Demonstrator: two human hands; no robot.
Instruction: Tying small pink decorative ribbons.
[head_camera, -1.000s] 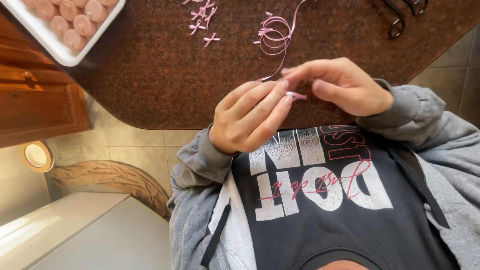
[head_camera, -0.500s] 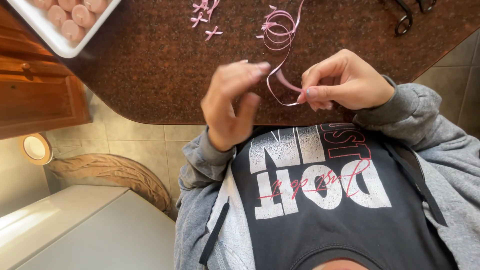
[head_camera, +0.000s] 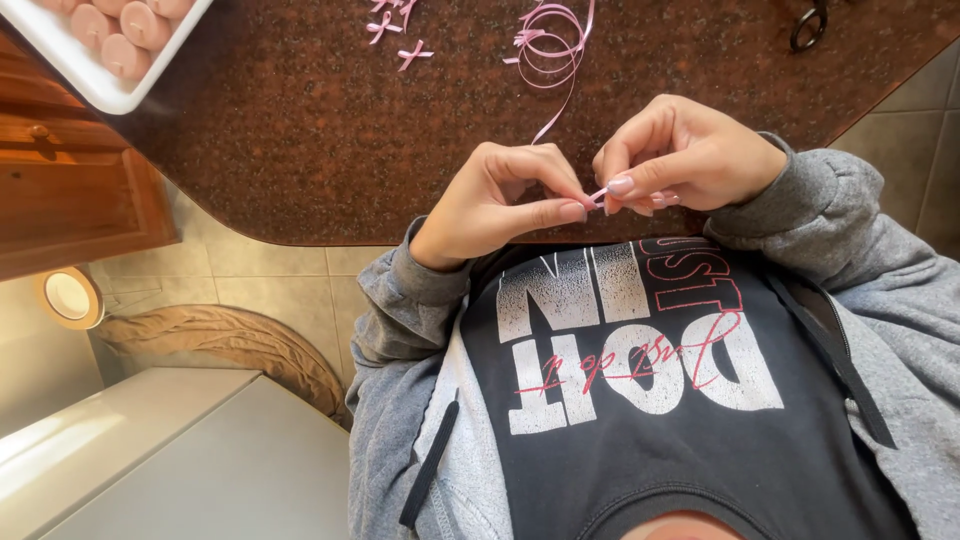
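While pinched shut, each hand (head_camera: 690, 160) grips pink ribbon (head_camera: 598, 194).

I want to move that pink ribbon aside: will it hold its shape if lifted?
Probably not. The pink ribbon is thin and lies in loose curls on the countertop, so it likely flops and unwinds. It looks very light and may slide easily on the polished surface.

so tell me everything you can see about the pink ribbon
The pink ribbon is thin, narrow and glossy, like satin. Most of it lies in loose coils on the speckled brown counter. One strand runs from the coils toward the person, and its end is pinched between the fingertips of the left hand and the right hand.
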